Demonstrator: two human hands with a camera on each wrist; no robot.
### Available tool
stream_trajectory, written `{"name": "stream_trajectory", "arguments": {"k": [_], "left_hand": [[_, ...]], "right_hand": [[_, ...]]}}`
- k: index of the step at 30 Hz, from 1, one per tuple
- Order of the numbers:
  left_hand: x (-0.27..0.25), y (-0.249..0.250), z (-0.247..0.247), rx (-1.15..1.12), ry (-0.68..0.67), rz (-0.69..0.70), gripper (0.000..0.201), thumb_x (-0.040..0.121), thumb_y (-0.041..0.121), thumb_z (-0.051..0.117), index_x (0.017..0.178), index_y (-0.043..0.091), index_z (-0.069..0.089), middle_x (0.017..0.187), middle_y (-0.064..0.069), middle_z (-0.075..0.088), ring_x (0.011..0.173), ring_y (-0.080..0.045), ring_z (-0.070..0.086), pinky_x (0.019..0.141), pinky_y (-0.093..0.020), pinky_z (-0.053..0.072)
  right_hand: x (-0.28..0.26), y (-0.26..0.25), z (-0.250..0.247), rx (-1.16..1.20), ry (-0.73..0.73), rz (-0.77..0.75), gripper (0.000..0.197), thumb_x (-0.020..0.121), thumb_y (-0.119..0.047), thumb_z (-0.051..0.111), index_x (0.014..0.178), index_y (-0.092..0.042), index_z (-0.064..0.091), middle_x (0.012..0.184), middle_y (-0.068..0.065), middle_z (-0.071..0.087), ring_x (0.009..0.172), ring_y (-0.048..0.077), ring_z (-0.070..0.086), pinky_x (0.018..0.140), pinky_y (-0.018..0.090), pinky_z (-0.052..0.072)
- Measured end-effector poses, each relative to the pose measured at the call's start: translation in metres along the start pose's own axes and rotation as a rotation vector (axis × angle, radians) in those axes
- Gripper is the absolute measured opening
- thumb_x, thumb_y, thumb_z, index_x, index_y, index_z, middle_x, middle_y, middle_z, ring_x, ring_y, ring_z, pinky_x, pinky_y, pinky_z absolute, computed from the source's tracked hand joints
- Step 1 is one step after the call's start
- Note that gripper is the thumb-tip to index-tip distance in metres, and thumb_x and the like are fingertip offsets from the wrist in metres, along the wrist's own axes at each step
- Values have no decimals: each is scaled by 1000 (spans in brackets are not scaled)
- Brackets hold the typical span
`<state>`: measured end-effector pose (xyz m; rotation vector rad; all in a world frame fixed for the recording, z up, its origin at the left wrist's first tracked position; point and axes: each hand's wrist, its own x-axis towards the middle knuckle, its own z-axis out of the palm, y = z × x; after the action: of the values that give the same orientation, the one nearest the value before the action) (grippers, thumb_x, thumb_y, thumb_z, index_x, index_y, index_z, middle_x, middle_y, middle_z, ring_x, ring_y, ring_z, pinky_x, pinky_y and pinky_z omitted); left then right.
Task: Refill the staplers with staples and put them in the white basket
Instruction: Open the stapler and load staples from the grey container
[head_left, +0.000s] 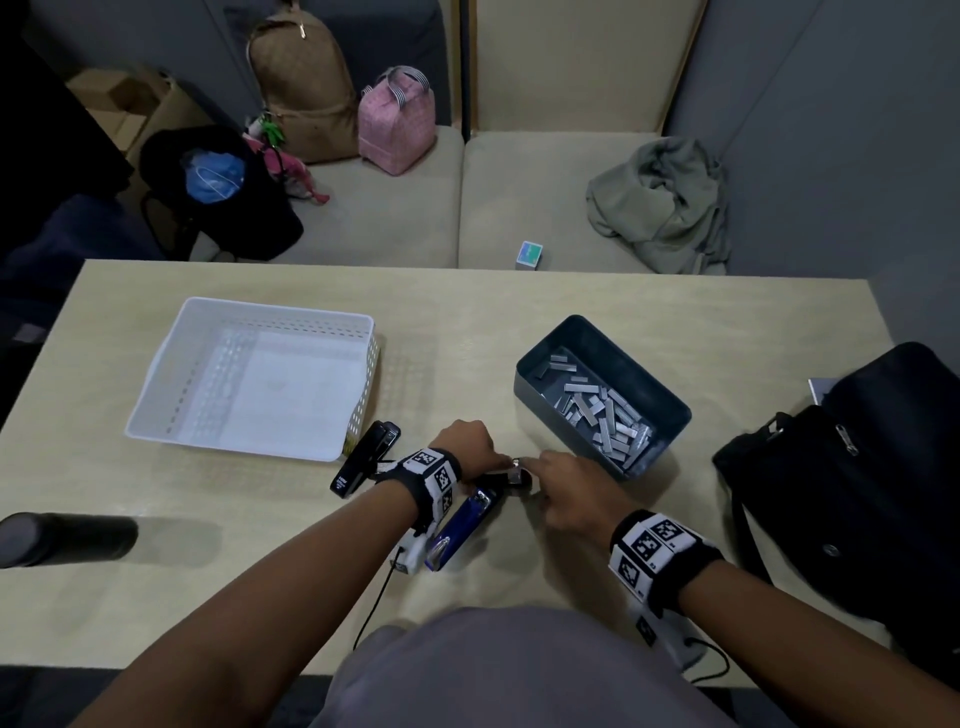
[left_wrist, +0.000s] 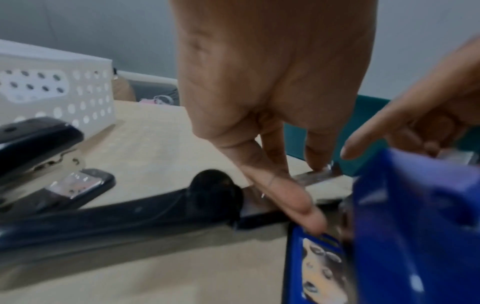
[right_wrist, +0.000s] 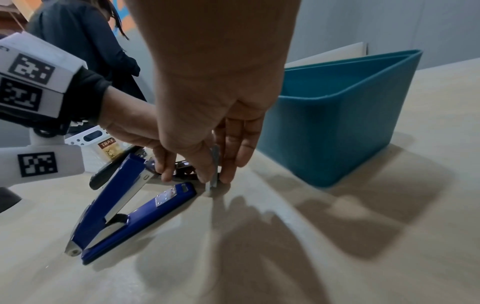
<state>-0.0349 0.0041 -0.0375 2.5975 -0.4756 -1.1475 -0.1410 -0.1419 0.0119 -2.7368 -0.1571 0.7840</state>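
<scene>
An open black stapler (head_left: 511, 479) lies under both hands near the table's front middle. My left hand (head_left: 501, 460) grips its metal staple channel (left_wrist: 315, 176). A strip of staples (right_wrist: 214, 162) stands on end at the stapler's tip, pinched by my right hand (right_wrist: 215, 179). Just in front, a blue stapler (head_left: 462, 530) lies with its top flipped open. A second black stapler (head_left: 363, 457) rests beside the empty white basket (head_left: 358, 384). At the right, the dark teal bin (head_left: 670, 415) holds several loose staple strips (head_left: 602, 410).
A black bag (head_left: 852, 478) fills the table's right edge and a black cylinder (head_left: 62, 538) lies at the left edge. Beyond the table is a sofa with bags, a small box (head_left: 530, 254) and a grey garment (head_left: 660, 202). A person in dark clothing (right_wrist: 78, 41) is off to the left.
</scene>
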Motion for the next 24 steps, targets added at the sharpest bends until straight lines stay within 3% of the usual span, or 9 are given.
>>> {"name": "stream_trajectory", "arguments": {"k": [4, 6, 10, 16, 20, 24], "left_hand": [[4, 9, -6, -102, 69, 28, 40, 81, 41, 66, 76, 1, 73, 65, -11, 68, 69, -31, 69, 62, -32, 56], [7, 14, -5, -169, 80, 39, 35, 78, 40, 70, 73, 5, 74, 65, -11, 73, 61, -26, 72, 64, -37, 61], [11, 18, 6, -222, 84, 56, 28, 74, 36, 74, 69, 8, 71, 67, -9, 74, 57, -24, 72, 63, -41, 62], [12, 17, 10, -178, 95, 81, 36, 71, 48, 73, 69, 13, 68, 72, -8, 72, 65, -25, 70, 67, -38, 61], [10, 19, 10, -102, 111, 100, 49, 68, 61, 71, 72, 13, 65, 72, -3, 66, 71, -21, 63, 63, -29, 50], [7, 22, 10, -69, 113, 94, 39, 72, 55, 70, 73, 17, 62, 73, 0, 62, 72, -20, 58, 63, -26, 39]], "right_hand": [[0, 5, -5, -23, 4, 10, 56, 81, -16, 58, 136, -22, 44, 104, 8, 60, 93, 30, 63, 76, 37, 52], [1, 6, -7, -22, 17, 22, 58, 81, -15, 57, 137, -22, 43, 104, 8, 60, 93, 30, 63, 76, 38, 53], [-1, 8, -10, -15, 24, 64, 41, 81, -15, 58, 122, -16, 52, 104, 8, 60, 95, 29, 63, 78, 38, 53], [-3, 12, -5, 10, 56, 67, 35, 80, -19, 58, 115, -15, 57, 105, 6, 61, 94, 28, 64, 79, 37, 53], [-8, 15, 1, 41, 97, 72, 36, 82, -21, 62, 118, -16, 59, 108, 4, 62, 95, 25, 64, 81, 35, 53], [-11, 16, 3, -5, 72, 38, 41, 86, -21, 57, 127, -18, 53, 117, 4, 59, 97, 28, 65, 83, 39, 55]]}}
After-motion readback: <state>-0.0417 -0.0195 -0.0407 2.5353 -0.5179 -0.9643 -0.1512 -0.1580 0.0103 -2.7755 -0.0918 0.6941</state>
